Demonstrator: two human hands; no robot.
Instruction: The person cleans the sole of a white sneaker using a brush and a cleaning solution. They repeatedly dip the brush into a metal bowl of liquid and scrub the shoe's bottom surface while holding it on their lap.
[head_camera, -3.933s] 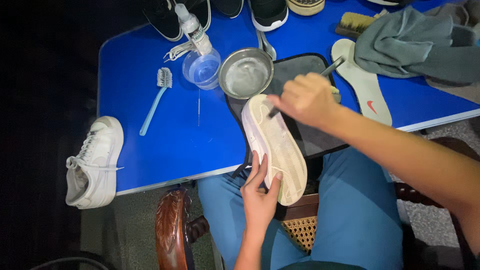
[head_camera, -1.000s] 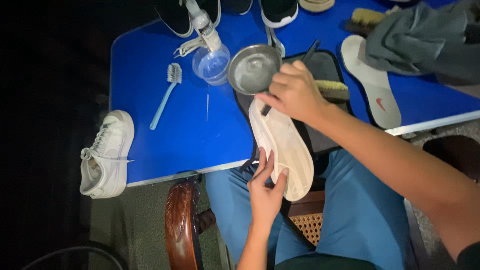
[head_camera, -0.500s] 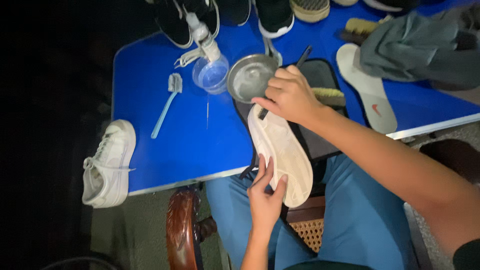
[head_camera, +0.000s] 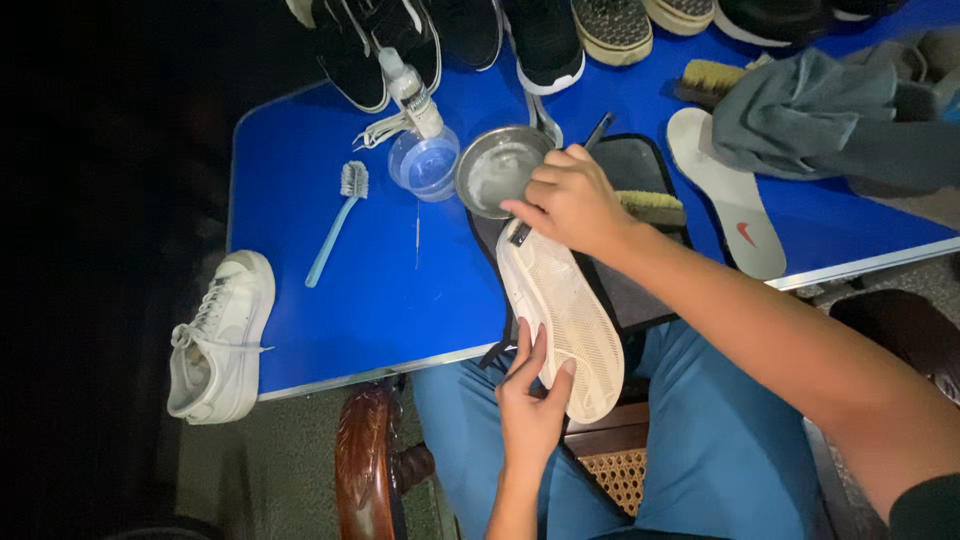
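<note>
Scrubbing the sole is the step in hand: the left hand (head_camera: 530, 410) grips the white shoe (head_camera: 562, 318) sole-up over the table (head_camera: 330, 320) edge, while the right hand (head_camera: 572, 200) clutches a dark-handled brush (head_camera: 598, 130) at the shoe's 12 o'clock end. Next, I judge, short firm strokes are needed.

Sole-up white shoe (head_camera: 562, 320) steadied by left hand (head_camera: 530, 400), right hand (head_camera: 572, 200) pressing dark-handled brush (head_camera: 520, 233) at toe (beside metal bowl (head_camera: 497, 168)) over blue table (head_camera: 350, 300).
</note>
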